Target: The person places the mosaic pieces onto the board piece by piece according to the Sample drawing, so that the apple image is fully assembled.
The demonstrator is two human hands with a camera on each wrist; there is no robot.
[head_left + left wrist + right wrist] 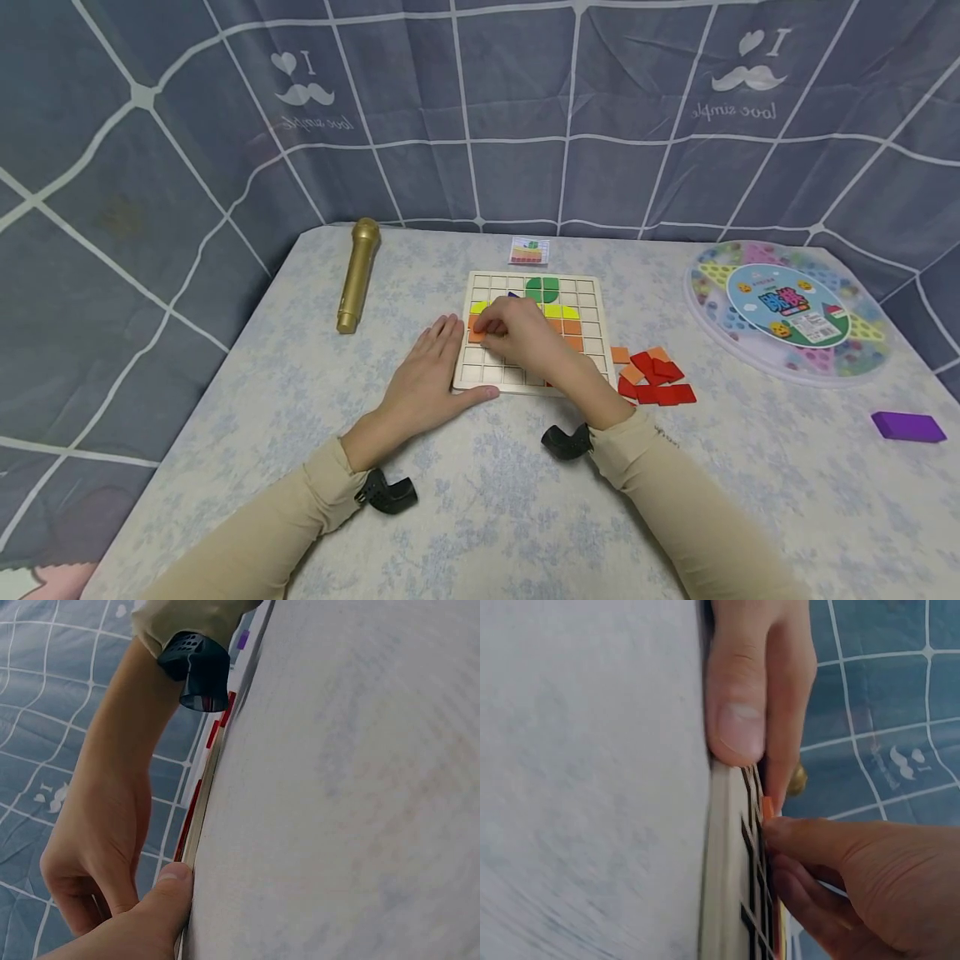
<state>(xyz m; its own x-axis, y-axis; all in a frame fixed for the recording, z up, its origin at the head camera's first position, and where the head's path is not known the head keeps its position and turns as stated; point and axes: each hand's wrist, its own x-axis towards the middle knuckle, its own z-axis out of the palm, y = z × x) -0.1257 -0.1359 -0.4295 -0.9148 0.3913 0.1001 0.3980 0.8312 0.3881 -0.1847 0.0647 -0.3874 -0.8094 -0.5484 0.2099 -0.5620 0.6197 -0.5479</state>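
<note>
A wooden grid board (487,379) lies on the table with green, yellow and orange tiles set in its squares. My left hand (422,371) rests flat beside it, fingers along its left edge and thumb at the front edge. Over the board's left part, my right hand (517,333) has its fingers curled. In the right wrist view, its thumb and fingertips pinch an orange tile (768,807) low at the grid. That hand hides the middle of the pattern. Loose red tiles (660,393) and orange tiles (620,355) lie just right of the board.
Behind the board is a small picture card (529,251) with a similar coloured pattern. A gold microphone (358,275) lies back left. At the right are a round clear case (708,321) with a blue label and a purple block (908,427).
</note>
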